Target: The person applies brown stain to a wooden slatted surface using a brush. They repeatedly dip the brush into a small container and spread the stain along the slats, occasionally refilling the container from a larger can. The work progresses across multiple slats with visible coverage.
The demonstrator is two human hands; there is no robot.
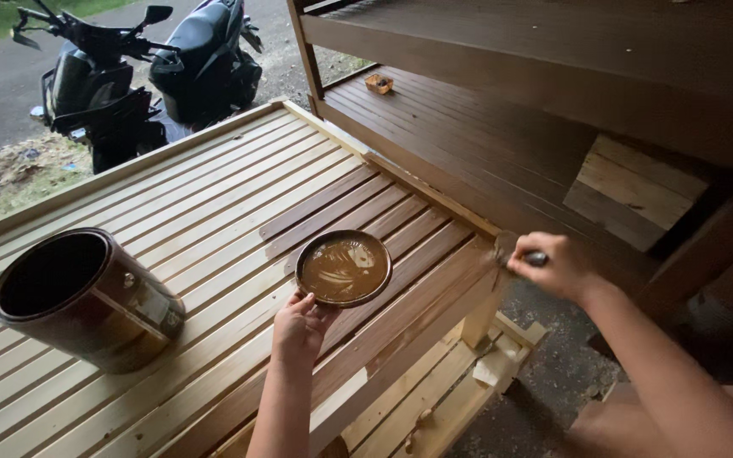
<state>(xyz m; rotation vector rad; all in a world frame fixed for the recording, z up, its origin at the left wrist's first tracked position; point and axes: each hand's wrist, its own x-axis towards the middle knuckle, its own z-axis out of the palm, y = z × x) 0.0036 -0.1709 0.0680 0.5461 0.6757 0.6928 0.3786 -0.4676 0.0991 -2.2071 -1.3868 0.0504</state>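
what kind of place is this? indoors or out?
Likely an outdoor yard or porch work spot beside a road. Parked scooters stand on pavement by grass, an unfinished slatted wooden bench is partly stained, and an open tin sits on it.

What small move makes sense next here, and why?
Probably drawing the brush in the right hand along the slat's edge: stain covers only the slats near the lid, which the left hand touches; the rest are bare.
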